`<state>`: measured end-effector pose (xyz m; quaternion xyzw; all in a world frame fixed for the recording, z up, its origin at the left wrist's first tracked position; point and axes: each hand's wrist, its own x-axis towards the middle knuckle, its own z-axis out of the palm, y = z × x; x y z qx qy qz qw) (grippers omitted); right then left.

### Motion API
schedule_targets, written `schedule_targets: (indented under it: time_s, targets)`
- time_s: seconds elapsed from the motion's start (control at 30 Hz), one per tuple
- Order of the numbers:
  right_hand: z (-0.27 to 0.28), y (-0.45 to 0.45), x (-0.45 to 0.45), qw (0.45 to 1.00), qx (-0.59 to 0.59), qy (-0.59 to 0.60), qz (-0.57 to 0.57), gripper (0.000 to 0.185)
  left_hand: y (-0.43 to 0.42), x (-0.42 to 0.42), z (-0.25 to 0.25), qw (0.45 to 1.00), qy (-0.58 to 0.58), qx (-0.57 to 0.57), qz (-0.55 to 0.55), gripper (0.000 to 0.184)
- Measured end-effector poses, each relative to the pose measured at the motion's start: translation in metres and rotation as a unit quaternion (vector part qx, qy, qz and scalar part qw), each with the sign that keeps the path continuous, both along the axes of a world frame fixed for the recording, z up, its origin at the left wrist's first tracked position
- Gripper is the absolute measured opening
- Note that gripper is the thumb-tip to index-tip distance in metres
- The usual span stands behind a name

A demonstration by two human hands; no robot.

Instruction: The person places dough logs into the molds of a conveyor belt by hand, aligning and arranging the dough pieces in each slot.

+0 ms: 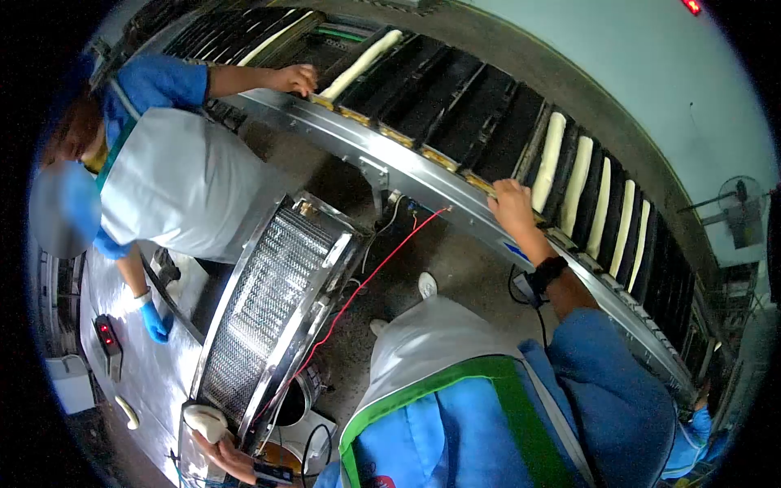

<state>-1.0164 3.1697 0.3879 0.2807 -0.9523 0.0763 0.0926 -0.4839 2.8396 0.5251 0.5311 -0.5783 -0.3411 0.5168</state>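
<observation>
At the lower left, my left hand has its fingers closed against a pale, rounded piece of dough, at the near end of a metal mesh conveyor. My right hand reaches to the long line on the right. Its fingers curl over the near end of a dark baking pan, beside a long dough strip. More dough strips lie in the pans further right. My right wrist wears a black band.
A co-worker in a white apron stands at left, one hand at the pans, a blue-gloved hand over the metal table. A red cable crosses between the conveyor and the pan line's steel rail. A fan stands at right.
</observation>
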Motion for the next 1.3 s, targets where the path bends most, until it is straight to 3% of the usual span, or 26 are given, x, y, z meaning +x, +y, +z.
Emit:
schedule_targets:
  time_s: [0.17,0.33,0.4,0.47,0.53,0.57,0.63,0.67,0.73,0.8,0.83,0.9,1.0,1.13,1.23,1.27,1.3]
  targets:
    - [0.024,-0.003,-0.006,0.999,-0.009,-0.019,0.028,0.02,0.066,-0.132,0.068,0.962,-0.057,-0.137,-0.227,0.054]
    - [0.026,0.001,-0.012,0.997,-0.038,0.009,0.066,0.017,0.063,-0.275,0.107,0.886,-0.029,-0.163,-0.432,0.053]
    - [0.028,0.003,-0.014,0.997,-0.031,0.012,0.075,0.014,0.064,-0.339,0.114,0.844,-0.003,-0.162,-0.511,0.054]
    - [0.028,0.005,-0.016,0.993,-0.07,0.017,0.092,0.013,0.083,-0.406,0.116,0.842,0.093,-0.092,-0.524,0.067]
    - [0.036,0.005,-0.014,0.995,-0.063,-0.005,0.077,0.013,0.097,-0.463,0.11,0.779,0.13,-0.127,-0.6,0.065]
    - [0.036,0.007,-0.014,0.994,-0.073,0.0,0.085,0.013,0.086,-0.505,0.095,0.569,0.314,0.174,-0.739,0.062]
    - [0.042,0.009,-0.016,0.992,-0.078,-0.006,0.098,0.012,0.08,-0.569,0.053,0.311,0.408,0.478,-0.713,0.056]
    - [0.041,0.009,-0.018,0.992,-0.077,-0.01,0.095,0.012,0.084,-0.588,0.03,0.368,0.373,0.511,-0.681,0.052]
    - [0.04,0.009,-0.018,0.993,-0.064,0.0,0.099,0.01,0.083,-0.618,-0.036,0.375,0.2,0.542,-0.725,0.047]
    - [0.042,0.01,-0.022,0.993,-0.055,0.003,0.102,0.008,0.099,-0.602,-0.061,0.674,-0.018,0.394,-0.625,0.039]
    - [0.042,0.01,-0.024,0.992,-0.076,0.004,0.097,0.008,0.1,-0.601,-0.061,0.673,-0.02,0.396,-0.624,0.039]
    - [0.044,0.011,-0.018,0.991,-0.096,-0.008,0.093,0.009,0.097,-0.589,-0.059,0.755,-0.085,0.208,-0.616,0.033]
    - [0.048,0.01,-0.019,0.99,-0.068,-0.079,0.098,0.018,0.084,-0.56,-0.052,0.758,-0.076,0.177,-0.623,0.034]
    - [0.038,0.009,-0.025,0.991,-0.093,-0.019,0.092,0.01,0.057,-0.495,-0.067,0.744,-0.117,0.148,-0.641,0.036]
    - [0.026,0.009,-0.03,0.992,-0.094,-0.01,0.085,0.014,0.044,-0.425,-0.087,0.804,-0.073,0.229,-0.544,0.033]
    - [0.023,0.013,-0.034,0.994,-0.029,0.007,0.106,0.016,0.036,-0.398,-0.099,0.82,-0.066,0.232,-0.52,0.033]
    - [0.023,0.015,-0.038,0.985,-0.106,0.004,0.134,0.016,0.026,-0.373,-0.112,0.846,-0.091,0.235,-0.47,0.032]
